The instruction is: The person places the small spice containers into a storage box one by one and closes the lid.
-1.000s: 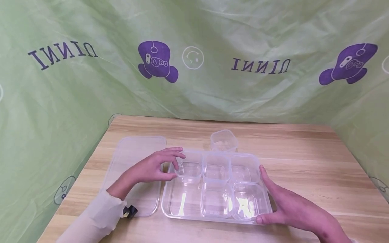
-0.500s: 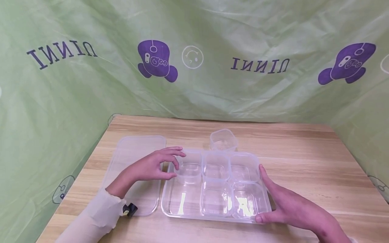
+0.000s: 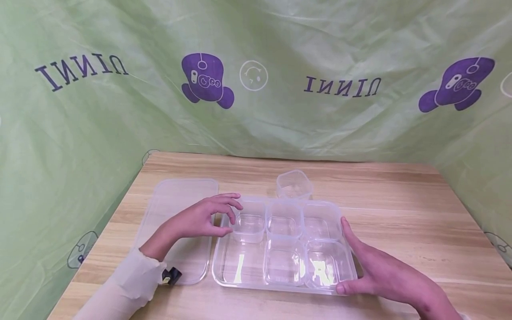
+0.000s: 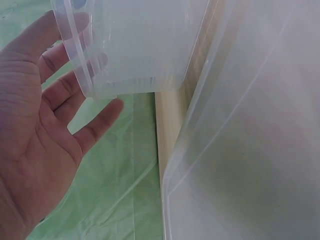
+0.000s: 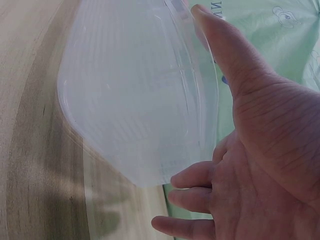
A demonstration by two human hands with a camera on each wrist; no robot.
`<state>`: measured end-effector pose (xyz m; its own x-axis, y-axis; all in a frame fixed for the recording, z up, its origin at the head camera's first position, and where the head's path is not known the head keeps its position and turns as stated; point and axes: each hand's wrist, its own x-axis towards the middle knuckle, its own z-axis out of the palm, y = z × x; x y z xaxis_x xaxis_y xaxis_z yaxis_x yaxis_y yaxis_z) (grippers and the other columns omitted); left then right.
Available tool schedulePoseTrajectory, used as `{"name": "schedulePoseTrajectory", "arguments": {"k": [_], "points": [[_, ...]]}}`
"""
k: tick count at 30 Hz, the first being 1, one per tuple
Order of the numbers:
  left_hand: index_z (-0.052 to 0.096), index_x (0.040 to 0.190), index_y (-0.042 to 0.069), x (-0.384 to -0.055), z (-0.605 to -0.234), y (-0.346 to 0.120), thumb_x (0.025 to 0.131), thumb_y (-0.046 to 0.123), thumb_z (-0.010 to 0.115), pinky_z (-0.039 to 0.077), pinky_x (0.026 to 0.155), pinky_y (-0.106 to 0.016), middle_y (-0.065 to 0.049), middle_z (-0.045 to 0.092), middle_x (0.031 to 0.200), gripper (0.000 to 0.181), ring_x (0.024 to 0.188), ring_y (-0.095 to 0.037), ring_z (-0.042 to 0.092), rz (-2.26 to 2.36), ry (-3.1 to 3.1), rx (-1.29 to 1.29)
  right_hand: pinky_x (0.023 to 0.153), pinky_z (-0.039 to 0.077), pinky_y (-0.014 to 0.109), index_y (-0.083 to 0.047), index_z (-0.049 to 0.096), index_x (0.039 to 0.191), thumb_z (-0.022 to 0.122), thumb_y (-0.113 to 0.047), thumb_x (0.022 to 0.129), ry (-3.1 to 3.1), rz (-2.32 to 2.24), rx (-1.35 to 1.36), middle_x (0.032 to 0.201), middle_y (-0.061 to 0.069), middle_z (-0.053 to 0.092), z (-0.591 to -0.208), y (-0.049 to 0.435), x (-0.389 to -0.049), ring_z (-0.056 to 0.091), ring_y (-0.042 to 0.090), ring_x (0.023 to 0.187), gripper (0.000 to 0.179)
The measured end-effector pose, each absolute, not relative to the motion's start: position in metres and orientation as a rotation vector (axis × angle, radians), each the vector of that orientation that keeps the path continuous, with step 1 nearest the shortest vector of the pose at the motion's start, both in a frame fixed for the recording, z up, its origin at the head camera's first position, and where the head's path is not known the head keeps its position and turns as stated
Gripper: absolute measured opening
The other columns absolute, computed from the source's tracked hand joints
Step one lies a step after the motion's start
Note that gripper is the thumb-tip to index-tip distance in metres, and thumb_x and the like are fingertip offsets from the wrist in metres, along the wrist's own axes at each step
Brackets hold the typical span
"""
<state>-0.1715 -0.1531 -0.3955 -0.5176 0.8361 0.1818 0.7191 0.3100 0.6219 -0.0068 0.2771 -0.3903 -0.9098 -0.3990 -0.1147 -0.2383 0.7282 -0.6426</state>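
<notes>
Five cups are standing in the box, its front-left corner lacking one; a sixth cup is waiting behind, the lid lying alongside. The left hand seems to be pinching the back-left cup; the right hand is spanning the box's end, fingers spread.

Upside-down "UINNI" on green curtain

On the surface, a lid is lying left of a box. Inside, three cups are lining the far side, with two nearer cups standing middle and right; a lone cup is sitting just behind the box.
</notes>
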Motion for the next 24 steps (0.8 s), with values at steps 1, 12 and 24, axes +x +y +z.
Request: {"name": "schedulePoseTrajectory", "arguments": {"k": [1, 12, 24], "points": [[0.072, 0.092, 0.016, -0.172, -0.395, -0.153, 0.086, 0.013, 0.081, 0.032, 0.117, -0.049, -0.007, 0.065, 0.131, 0.011, 0.144, -0.028, 0.041, 0.989, 2.397, 1.445, 0.103, 0.012, 0.002, -0.022, -0.013, 0.164, 0.077, -0.065, 0.080, 2.686, -0.952, -0.502, 0.168, 0.020, 0.010, -0.390, 0.277, -0.007, 0.023, 0.036, 0.148, 0.130], [0.071, 0.106, 0.022, -0.177, -0.386, -0.149, 0.089, 0.025, 0.084, 0.042, 0.110, -0.047, -0.005, 0.066, 0.132, 0.022, 0.132, -0.022, 0.055, 1.030, 2.431, 1.426, 0.103, 0.013, 0.003, -0.023, -0.013, 0.164, 0.078, -0.065, 0.079, 2.686, -0.958, -0.495, 0.168, 0.020, 0.010, -0.391, 0.277, -0.006, 0.024, 0.035, 0.148, 0.131], [0.060, 0.139, 0.006, -0.198, -0.375, -0.130, 0.094, 0.025, 0.078, 0.050, 0.100, -0.036, -0.001, 0.063, 0.137, 0.053, 0.126, -0.016, 0.058, 1.021, 2.455, 1.467, 0.103, 0.013, 0.002, -0.024, -0.013, 0.164, 0.078, -0.065, 0.079, 2.695, -0.959, -0.491, 0.168, 0.018, 0.011, -0.390, 0.277, -0.006, 0.025, 0.034, 0.147, 0.131]]}}
